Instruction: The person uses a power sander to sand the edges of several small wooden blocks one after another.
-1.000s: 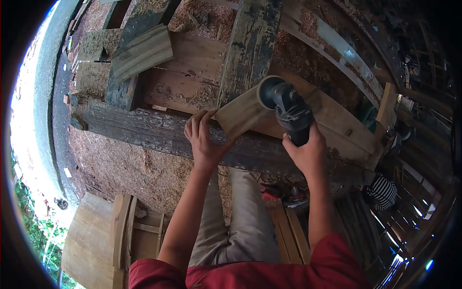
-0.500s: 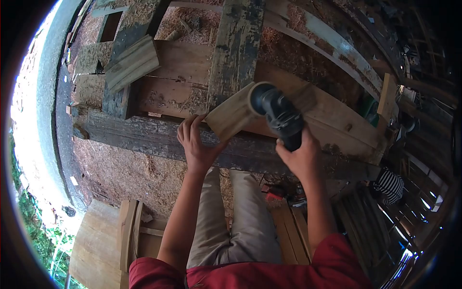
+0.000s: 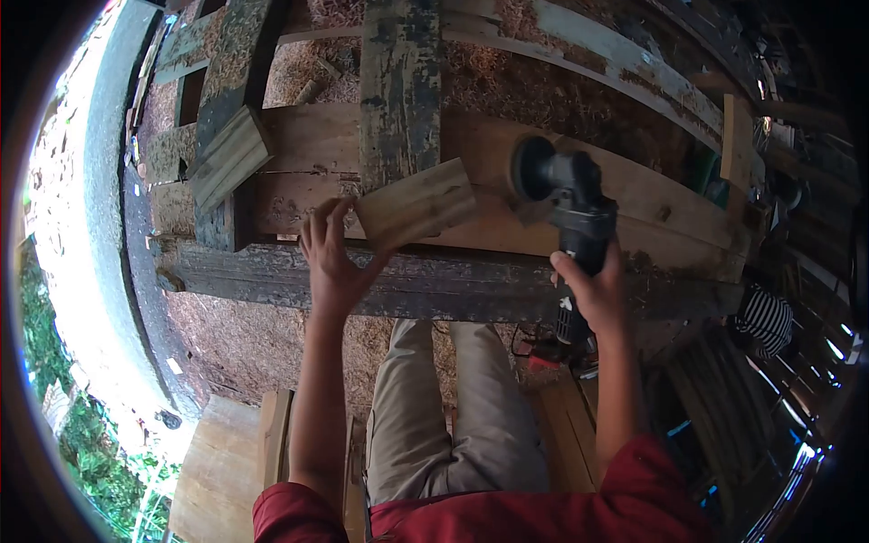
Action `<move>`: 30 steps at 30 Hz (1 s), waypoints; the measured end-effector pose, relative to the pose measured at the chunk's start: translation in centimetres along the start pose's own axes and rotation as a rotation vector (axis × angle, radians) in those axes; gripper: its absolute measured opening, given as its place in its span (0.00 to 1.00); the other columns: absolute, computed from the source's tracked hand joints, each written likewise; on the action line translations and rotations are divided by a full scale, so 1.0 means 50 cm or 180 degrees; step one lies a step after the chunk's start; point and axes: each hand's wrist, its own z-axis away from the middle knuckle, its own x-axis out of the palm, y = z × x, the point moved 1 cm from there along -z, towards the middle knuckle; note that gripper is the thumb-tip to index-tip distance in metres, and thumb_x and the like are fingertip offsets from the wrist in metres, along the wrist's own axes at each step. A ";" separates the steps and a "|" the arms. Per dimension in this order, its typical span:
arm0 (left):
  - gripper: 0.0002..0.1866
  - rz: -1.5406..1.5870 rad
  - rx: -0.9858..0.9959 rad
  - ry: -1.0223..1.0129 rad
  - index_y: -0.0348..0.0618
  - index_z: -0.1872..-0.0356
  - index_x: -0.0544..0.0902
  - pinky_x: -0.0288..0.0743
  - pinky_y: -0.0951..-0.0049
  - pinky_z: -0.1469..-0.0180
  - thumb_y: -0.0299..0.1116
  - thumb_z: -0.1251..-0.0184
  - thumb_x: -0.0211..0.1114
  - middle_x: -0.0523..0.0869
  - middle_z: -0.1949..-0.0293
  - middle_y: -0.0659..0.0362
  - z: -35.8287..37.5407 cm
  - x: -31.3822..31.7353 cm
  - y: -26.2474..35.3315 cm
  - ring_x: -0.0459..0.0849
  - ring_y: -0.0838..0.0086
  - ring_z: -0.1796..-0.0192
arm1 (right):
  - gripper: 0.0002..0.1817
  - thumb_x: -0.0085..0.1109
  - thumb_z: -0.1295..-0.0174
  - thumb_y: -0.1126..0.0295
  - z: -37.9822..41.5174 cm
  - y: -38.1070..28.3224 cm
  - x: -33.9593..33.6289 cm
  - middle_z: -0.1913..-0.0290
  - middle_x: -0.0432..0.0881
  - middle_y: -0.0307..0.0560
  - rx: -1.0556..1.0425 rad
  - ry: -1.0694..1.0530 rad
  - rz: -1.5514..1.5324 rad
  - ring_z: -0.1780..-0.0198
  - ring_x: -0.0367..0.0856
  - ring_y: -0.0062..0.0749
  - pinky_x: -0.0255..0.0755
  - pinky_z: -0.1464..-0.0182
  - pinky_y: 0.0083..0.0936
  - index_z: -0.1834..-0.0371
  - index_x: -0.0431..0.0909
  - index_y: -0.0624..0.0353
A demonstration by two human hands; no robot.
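My left hand grips a short wooden board by its left end, the thumb at the near edge and the fingers at the far side. The board lies at a slant over a weathered plank. Wrapped round the body of a black angle grinder is my right hand. The grinder's round disc faces left, a short gap from the board's right end. A second short board rests on the timber to the left.
A dark beam runs along the near side of the bench. Wide planks lie behind it, with wood shavings among them. A red item sits below the beam. Striped cloth is at the right, plywood at lower left.
The grinder has come off the board's right end and moved to the right, its disc now apart from the wood. My left hand still holds the board, whose slant is flatter.
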 end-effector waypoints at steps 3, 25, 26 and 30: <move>0.57 -0.0089 -0.0026 -0.0453 0.47 0.17 0.70 0.55 0.36 0.15 0.48 0.49 0.91 0.70 0.18 0.45 -0.057 -0.065 0.041 0.65 0.41 0.16 | 0.32 0.76 0.33 0.69 0.017 0.023 -0.036 0.54 0.88 0.51 0.0572 -0.0129 -0.1407 0.61 0.91 0.39 0.88 0.58 0.39 0.30 0.70 0.59; 0.40 -0.1358 0.0202 0.0269 0.52 0.06 0.55 0.33 0.30 0.10 0.58 0.10 0.46 0.47 0.07 0.40 -0.198 0.135 0.139 0.41 0.40 0.06 | 0.30 0.79 0.36 0.72 0.047 0.164 0.052 0.56 0.87 0.49 0.1583 -0.1172 -0.2319 0.64 0.93 0.40 0.87 0.59 0.42 0.35 0.72 0.61; 0.40 -0.1394 0.0189 0.0298 0.53 0.06 0.55 0.32 0.31 0.10 0.58 0.10 0.46 0.47 0.07 0.40 -0.196 0.130 0.139 0.41 0.40 0.06 | 0.30 0.79 0.36 0.73 0.044 0.162 0.048 0.56 0.88 0.49 0.1572 -0.1201 -0.2375 0.63 0.93 0.40 0.87 0.59 0.43 0.34 0.72 0.60; 0.38 -0.1495 0.0229 0.0250 0.55 0.06 0.56 0.32 0.32 0.10 0.57 0.09 0.44 0.47 0.07 0.40 -0.191 0.123 0.141 0.41 0.40 0.06 | 0.27 0.77 0.36 0.75 0.027 0.145 0.037 0.61 0.85 0.47 0.1587 -0.1241 -0.2171 0.67 0.92 0.37 0.89 0.60 0.39 0.38 0.72 0.62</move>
